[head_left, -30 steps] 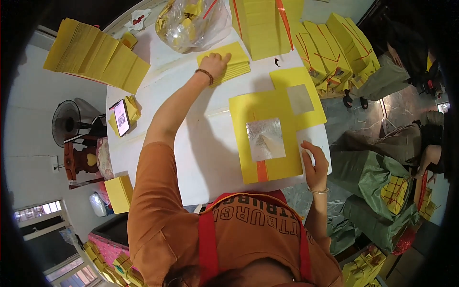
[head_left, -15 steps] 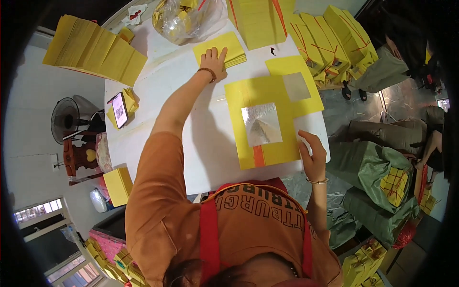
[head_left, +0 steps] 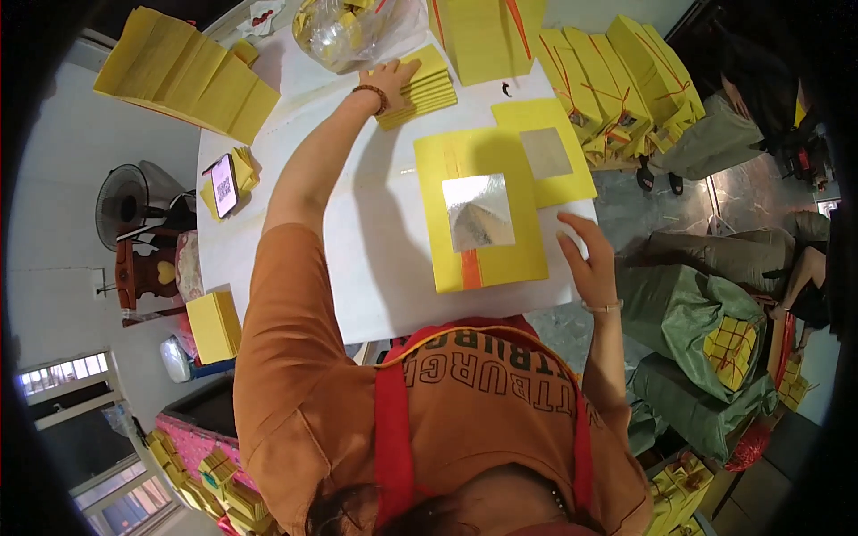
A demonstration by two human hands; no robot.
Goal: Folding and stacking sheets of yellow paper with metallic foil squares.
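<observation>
My left hand (head_left: 391,83) reaches to the far side of the white table, fingers spread over the left part of a stack of yellow paper (head_left: 433,93). The stack's near edges are fanned out in steps. Closer to me lies a large yellow paper (head_left: 436,192) with a silver foil square (head_left: 481,214) and an orange strip (head_left: 471,268) beneath it. It overlaps a second yellow paper (head_left: 576,179), which bears a duller, greyish square. Just right of these papers my right hand (head_left: 592,261) hovers by the table's edge, holding nothing, thumb and fingers apart.
Tall yellow paper stacks stand at the far left (head_left: 188,76) and far middle (head_left: 487,45). A clear plastic bag (head_left: 349,31) sits between them. A phone (head_left: 223,186) rests on yellow papers at left. Green sacks (head_left: 679,313) lie on the right, below the table.
My left hand has slid leftward over the yellow stack, whose layers now spread in steps. My right hand stays near the large paper's right edge. The whole view has shifted slightly.
</observation>
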